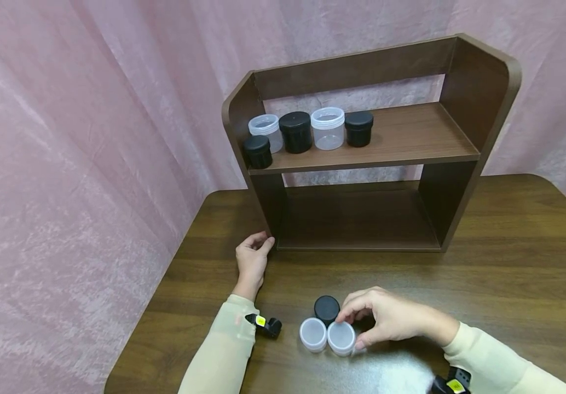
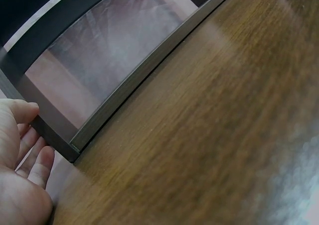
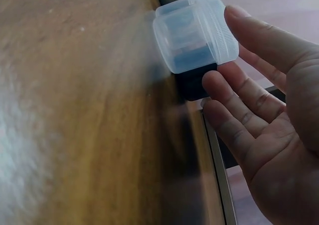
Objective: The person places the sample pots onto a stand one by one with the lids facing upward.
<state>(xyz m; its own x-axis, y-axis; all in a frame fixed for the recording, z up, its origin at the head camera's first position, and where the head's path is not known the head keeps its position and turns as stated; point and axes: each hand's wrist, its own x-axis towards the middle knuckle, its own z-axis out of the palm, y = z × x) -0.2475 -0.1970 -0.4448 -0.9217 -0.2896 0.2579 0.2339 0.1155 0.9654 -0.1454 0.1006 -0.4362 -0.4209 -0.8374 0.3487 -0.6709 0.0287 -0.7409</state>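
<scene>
At the lower left corner of the brown wooden shelf point(image 1: 359, 250), my left hand point(image 1: 253, 260) holds the side panel's front edge. Its thumb laps over that edge in the left wrist view, while the fingers bend along the outer side. My right hand point(image 1: 386, 314) pinches a small clear jar point(image 1: 341, 338) at its ribbed lid between thumb and index finger; the other fingers curve loosely. A second clear jar point(image 1: 313, 334) stands beside it to the left. Just behind both is a black-lidded jar point(image 1: 327, 309), partly covered by the held jar in the right wrist view.
On the upper board stand several jars: a small black jar point(image 1: 258, 152) in front at the left, a clear jar point(image 1: 265, 128), a larger black jar point(image 1: 295, 132), another clear jar point(image 1: 328, 131) and a black jar point(image 1: 359, 129). Pink curtain point(image 1: 91, 137) hangs behind the wooden table point(image 1: 519, 262).
</scene>
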